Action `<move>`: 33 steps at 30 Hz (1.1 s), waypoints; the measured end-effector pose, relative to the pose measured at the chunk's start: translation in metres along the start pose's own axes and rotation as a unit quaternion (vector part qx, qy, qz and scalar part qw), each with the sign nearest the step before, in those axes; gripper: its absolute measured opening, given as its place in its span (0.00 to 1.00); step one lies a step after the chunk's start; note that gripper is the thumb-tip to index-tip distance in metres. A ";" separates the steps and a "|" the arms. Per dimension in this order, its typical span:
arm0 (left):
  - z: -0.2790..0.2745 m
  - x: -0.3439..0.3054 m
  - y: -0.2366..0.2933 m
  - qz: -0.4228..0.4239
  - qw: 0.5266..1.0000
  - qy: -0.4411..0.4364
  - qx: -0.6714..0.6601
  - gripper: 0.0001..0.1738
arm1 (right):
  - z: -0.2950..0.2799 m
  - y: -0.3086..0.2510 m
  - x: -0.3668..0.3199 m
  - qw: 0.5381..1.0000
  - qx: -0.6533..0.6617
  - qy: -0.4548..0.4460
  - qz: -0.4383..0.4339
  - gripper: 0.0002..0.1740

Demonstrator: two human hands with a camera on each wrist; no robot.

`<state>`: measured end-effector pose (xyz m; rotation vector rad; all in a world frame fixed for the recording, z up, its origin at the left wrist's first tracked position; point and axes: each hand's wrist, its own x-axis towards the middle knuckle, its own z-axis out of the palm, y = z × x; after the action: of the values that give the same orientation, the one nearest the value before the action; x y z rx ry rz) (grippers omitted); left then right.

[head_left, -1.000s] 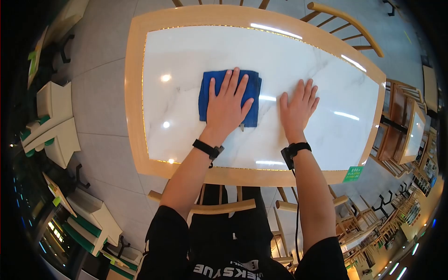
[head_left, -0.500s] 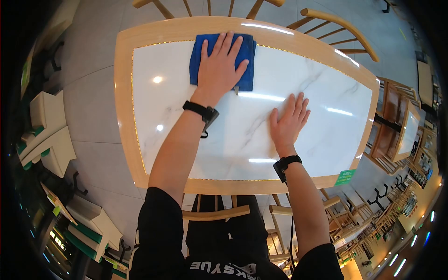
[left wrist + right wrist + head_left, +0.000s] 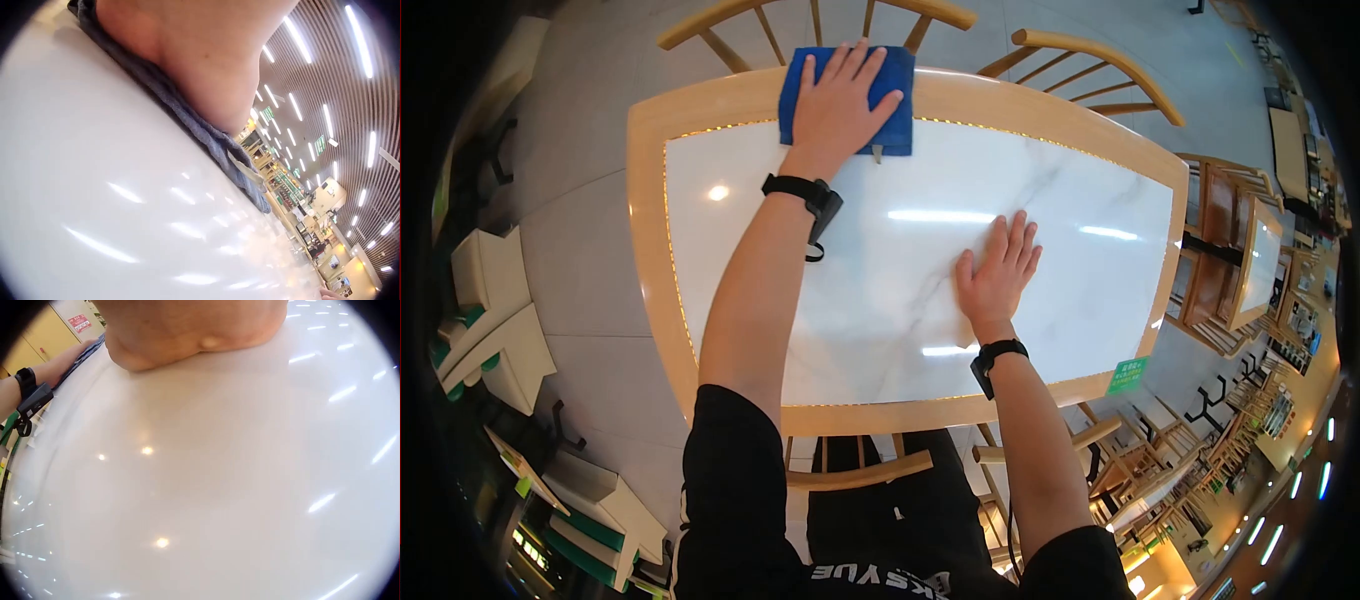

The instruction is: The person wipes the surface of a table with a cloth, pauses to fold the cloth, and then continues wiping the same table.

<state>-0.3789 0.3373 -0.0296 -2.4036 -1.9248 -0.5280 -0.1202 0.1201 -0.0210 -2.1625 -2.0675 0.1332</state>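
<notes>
Left hand: the person's left hand (image 3: 838,112) lies palm down, fingers straight and somewhat spread, thumb out to the right; it presses on the cloth without gripping it, its heel on the fabric in the left wrist view.
Blue cloth: a folded, roughly square blue fabric cloth (image 3: 898,128) lies under that hand at the counter's far side, left of the middle, across wooden border and white panel; its far edge reaches slightly past the counter's edge. A small pale tag (image 3: 877,151) sticks out from its near side.
Right hand: the right hand (image 3: 997,278) rests on the panel, nearer and to the right, fingers extended and slightly apart, thumb to the left; it holds nothing.
Between the hands: a stretch of glossy white, grey-veined panel (image 3: 850,300), with a bright light streak near the right hand.
Counter edges: the pale wooden border (image 3: 1020,102) frames the panel, with a thin gold strip inside. The left and right edges lie well apart from the hands; the forearms cross the near one.
Near right corner: a green printed label (image 3: 1128,375).
Beyond the far edge: two wooden chairs, one at left (image 3: 730,12) just beyond the cloth, one at right (image 3: 1115,55).
</notes>
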 end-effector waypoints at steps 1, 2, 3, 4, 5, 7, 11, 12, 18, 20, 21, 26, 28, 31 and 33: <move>0.000 -0.001 -0.004 -0.002 1.000 0.001 0.002 0.37 | -0.001 0.001 -0.002 1.000 -0.002 -0.002 0.002 0.43; 0.000 -0.002 -0.008 -0.005 1.000 -0.001 0.004 0.38 | -0.001 0.001 -0.001 1.000 -0.002 -0.004 0.003 0.43; 0.000 -0.003 -0.014 -0.008 1.000 -0.003 0.009 0.38 | 0.000 0.001 -0.001 1.000 -0.001 -0.005 0.003 0.43; 0.000 -0.004 -0.018 -0.010 1.000 -0.004 0.015 0.38 | 0.001 0.003 0.000 1.000 -0.002 -0.003 0.001 0.43; -0.002 -0.005 -0.026 -0.013 0.999 -0.004 0.034 0.38 | 0.001 0.004 -0.001 1.000 -0.004 0.000 -0.001 0.43; -0.008 -0.010 -0.043 -0.024 0.999 0.006 0.045 0.39 | 0.001 0.001 0.000 1.000 -0.011 0.007 -0.005 0.43; -0.011 -0.022 -0.053 -0.038 0.997 0.008 0.069 0.43 | 0.001 0.002 0.001 1.000 -0.020 0.010 -0.011 0.42; -0.012 -0.026 -0.053 -0.040 0.996 0.011 0.073 0.44 | 0.000 0.001 0.000 1.000 -0.020 0.008 -0.011 0.42; -0.010 -0.045 -0.048 -0.045 0.996 0.025 0.077 0.47 | 0.000 0.001 0.003 1.000 -0.014 0.016 -0.011 0.41; -0.011 -0.054 -0.049 -0.042 0.997 0.032 0.058 0.48 | 0.001 0.000 0.005 1.000 -0.014 0.013 -0.002 0.41; -0.013 -0.058 -0.047 -0.042 0.997 0.037 0.048 0.49 | 0.001 0.000 0.005 1.000 -0.015 0.011 0.001 0.41; -0.022 -0.084 -0.037 -0.051 0.997 0.028 0.049 0.49 | 0.002 0.000 0.005 0.999 -0.019 0.026 -0.004 0.41; -0.027 -0.095 -0.033 -0.052 0.997 0.023 0.048 0.49 | 0.002 0.001 0.006 0.999 -0.024 0.031 -0.005 0.41; -0.035 -0.118 -0.024 -0.058 0.997 0.026 0.046 0.49 | 0.006 0.001 0.005 0.999 -0.029 0.029 -0.003 0.41; -0.041 -0.132 -0.018 -0.069 0.997 0.012 0.042 0.49 | 0.006 0.002 0.007 0.999 -0.029 0.027 0.002 0.40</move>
<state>-0.4306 0.2076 -0.0301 -2.2157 -2.0700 -0.4671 -0.1187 0.1268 -0.0275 -2.1770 -2.0619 0.0155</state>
